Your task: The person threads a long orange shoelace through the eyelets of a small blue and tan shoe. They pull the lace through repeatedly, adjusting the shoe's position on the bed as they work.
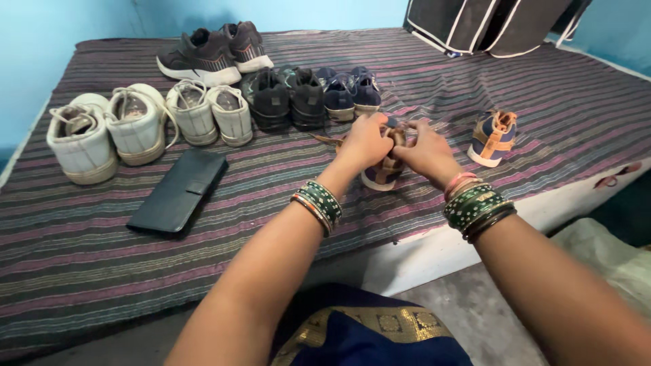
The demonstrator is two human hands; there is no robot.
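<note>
A small navy and tan shoe (pixel 384 173) with tan laces stands on the striped bed cover (pixel 285 196) near the front edge. My left hand (pixel 365 142) and my right hand (pixel 426 153) are both closed on its laces at the top, fingers pinching the tan cord. Green bangles ring both wrists. Its matching shoe (pixel 494 138) stands alone to the right, apart from my hands.
Behind my hands stand rows of shoes: two white pairs (pixel 108 129) (pixel 210 112) at left, a black pair (pixel 288 98), a small navy pair (pixel 349 91), a dark sneaker pair (pixel 213 54) at the back. A black wallet (pixel 179 190) lies front left. A dark bag (pixel 488 24) sits back right.
</note>
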